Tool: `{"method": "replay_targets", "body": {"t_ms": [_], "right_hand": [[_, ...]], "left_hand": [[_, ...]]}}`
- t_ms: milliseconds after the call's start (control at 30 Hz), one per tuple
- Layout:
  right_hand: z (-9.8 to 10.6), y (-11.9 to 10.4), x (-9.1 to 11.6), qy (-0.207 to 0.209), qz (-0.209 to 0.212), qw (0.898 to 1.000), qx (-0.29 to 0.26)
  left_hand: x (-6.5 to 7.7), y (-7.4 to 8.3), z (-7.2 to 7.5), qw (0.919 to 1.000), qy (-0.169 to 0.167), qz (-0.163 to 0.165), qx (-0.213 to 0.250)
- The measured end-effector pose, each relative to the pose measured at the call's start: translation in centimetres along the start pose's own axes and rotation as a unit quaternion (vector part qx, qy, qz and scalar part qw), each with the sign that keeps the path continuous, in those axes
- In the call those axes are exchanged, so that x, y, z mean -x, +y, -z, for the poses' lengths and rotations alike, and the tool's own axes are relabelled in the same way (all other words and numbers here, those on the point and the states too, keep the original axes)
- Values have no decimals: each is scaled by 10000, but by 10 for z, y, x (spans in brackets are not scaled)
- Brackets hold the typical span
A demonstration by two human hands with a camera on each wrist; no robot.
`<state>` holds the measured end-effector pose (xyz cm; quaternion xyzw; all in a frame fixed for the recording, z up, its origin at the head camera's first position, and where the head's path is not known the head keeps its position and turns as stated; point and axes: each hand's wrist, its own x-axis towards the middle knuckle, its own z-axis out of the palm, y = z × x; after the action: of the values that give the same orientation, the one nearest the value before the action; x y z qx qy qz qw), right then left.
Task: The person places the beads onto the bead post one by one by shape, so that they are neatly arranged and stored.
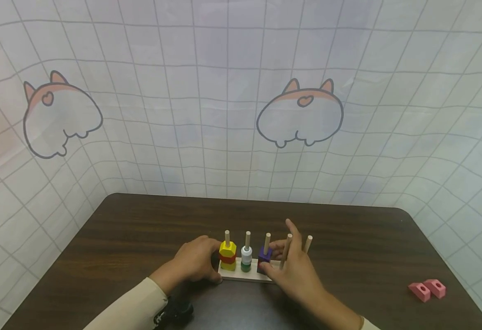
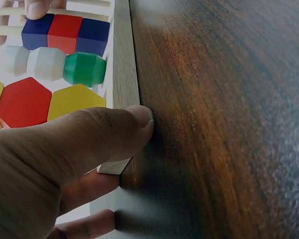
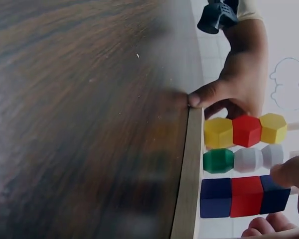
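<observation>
A wooden peg board point(image 1: 251, 277) with upright pegs sits on the table in the head view. My left hand point(image 1: 196, 259) grips its left end, thumb at the front edge. On the pegs from the left are yellow-red-yellow hexagonal blocks point(image 3: 246, 131), then a green bead point(image 3: 218, 161) under two white beads point(image 2: 45, 63), then a stack of dark blue, red and dark blue square blocks. My right hand point(image 1: 296, 271) pinches the top dark blue block point(image 3: 275, 195) of that third stack between thumb and fingers, index finger raised. The two right pegs, partly behind this hand, show no blocks.
Two pink blocks point(image 1: 427, 289) with holes lie at the table's right side. A black device point(image 1: 175, 311) is strapped at the left wrist. A white gridded curtain point(image 1: 224, 137) hangs behind the dark wooden table point(image 1: 150, 220) and along its sides.
</observation>
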<state>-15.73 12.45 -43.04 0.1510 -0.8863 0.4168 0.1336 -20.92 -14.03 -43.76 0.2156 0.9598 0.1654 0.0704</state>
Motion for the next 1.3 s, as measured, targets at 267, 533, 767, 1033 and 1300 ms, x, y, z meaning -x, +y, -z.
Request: {"method": "replay_targets", "body": {"t_ms": [267,533,767,1033,1300], "right_hand": [[10,7,11,-617,207,9974,295],[30,22,27,-1606,744,9834,391],[58,35,36,-2111,502,9749,496],[99,68,46,-1186,1194,9785,1194],[146,105,60,-404,370,9751,2147]], "left_hand": [[1,1,0,10000,16,-27,19],[1,1,1,10000,-14,-19,23],[0,1,1,10000,23,-51,28],[2,-1,0,10000,20,-58,36],[1,-2,-1,10000,30,-50,5]]}}
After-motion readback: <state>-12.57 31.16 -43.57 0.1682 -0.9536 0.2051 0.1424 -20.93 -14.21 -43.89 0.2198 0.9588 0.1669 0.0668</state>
